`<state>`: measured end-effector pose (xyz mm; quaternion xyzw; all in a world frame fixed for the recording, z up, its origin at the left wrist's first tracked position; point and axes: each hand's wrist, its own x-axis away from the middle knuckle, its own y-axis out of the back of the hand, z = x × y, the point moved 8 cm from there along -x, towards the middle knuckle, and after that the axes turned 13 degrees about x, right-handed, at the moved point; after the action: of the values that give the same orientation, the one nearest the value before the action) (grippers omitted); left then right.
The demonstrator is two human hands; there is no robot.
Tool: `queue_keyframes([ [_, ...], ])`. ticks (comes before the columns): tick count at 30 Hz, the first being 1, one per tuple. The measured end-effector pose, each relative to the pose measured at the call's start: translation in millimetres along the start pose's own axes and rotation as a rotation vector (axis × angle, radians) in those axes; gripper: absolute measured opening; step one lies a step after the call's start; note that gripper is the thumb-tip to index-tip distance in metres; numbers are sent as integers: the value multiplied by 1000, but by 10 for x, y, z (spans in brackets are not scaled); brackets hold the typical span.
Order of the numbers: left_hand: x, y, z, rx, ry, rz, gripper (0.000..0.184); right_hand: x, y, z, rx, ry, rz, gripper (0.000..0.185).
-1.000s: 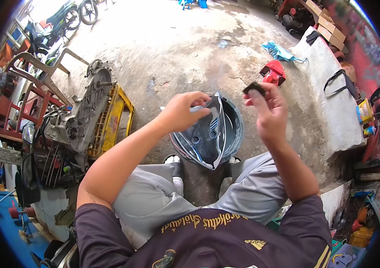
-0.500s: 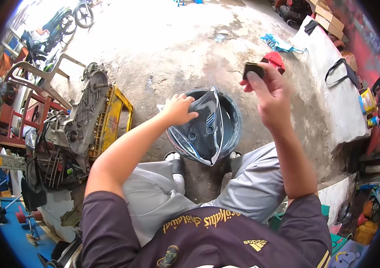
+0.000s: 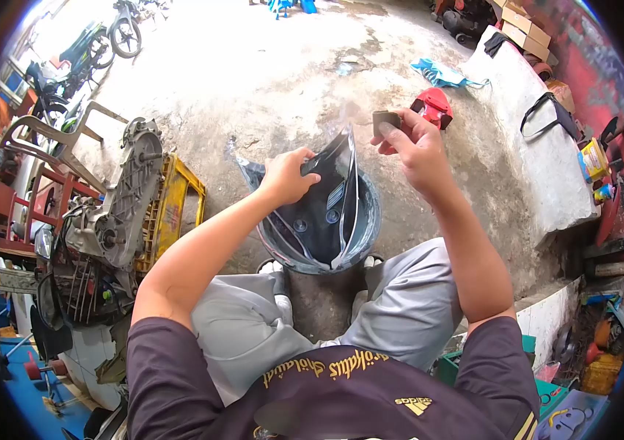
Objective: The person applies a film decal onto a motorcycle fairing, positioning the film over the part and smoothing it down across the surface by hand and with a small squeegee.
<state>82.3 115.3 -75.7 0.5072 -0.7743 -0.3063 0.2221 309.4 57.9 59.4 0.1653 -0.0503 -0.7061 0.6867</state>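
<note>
Workshop floor: one bare concrete floor [image 3: 283, 81], stained in patches, bright beyond both hands.
Right hand: one hand [image 3: 418, 150], closed in a pinch on one small, dark, square pad [image 3: 386, 123], held above the floor.
Left hand: one hand [image 3: 288, 177], gripping the upper left part of one dark, curved panel [image 3: 319, 196], thumb on its inner face.
Panel: directly below the left hand's grip, tilted, its lower end inside the tub; two round openings, one pale striped patch, light edges.
Tub: one round, dark tub [image 3: 368, 216], below and between the two grips, near the feet.
Red part: one glossy red piece [image 3: 433, 108] on the floor, just beyond the right hand.
Blue cloth: one light-blue cloth [image 3: 437, 73], farther out than the red part.
Ledge: one whitish ledge [image 3: 547, 172], well right of the pinch, bearing a black strap [image 3: 547, 121].
Crate: one yellow crate [image 3: 193, 187], left of the left hand.
Engine casing: one grey metal casing [image 3: 127, 194], beside the crate, farther left.
Motorcycles: at least two motorcycles [image 3: 92, 50], far beyond the left hand.
</note>
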Motion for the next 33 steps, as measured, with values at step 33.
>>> queue_keyframes([
  [33,939,1641,-1558,56,-736,-443,25,507,99,797,605,582,-367,19],
])
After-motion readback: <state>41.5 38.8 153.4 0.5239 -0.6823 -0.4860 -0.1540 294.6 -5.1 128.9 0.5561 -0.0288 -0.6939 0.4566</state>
